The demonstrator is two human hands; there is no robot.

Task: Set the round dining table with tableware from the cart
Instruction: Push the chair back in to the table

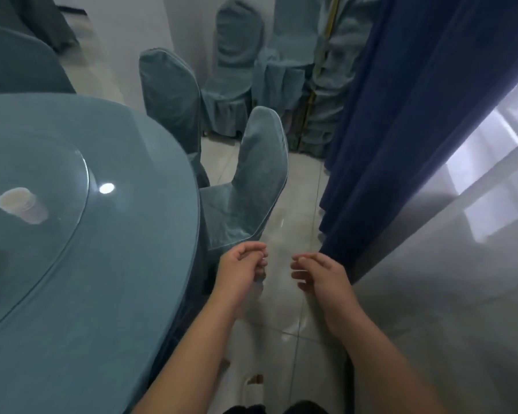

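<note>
Head view, landmark = round table point(102, 294), blue-grey cloth, filling the left side. On it: glass turntable point(42, 234) toward the table's centre, with 1 stack of paper cups point(21, 204) standing on the glass, and a ceiling light reflected just right of the cups. No tableware from the cart visible on the table; cart itself not in frame. Right of the table rim: 2 covered chairs, near one point(251, 180) just off the rim, far one point(171, 97) behind it. More covered chairs stacked point(240, 70) well beyond the table by the wall. Left hand point(241, 268) over the tiled floor point(281, 309) just right of the table edge, fingers loosely curled, holding nothing. Right hand point(320, 274) beside it, small gap between them, fingers also loosely curled, nothing in it. Further right from the table: dark blue curtain point(401, 115), then a sheer grey curtain point(461, 264) with window light behind it.
</note>
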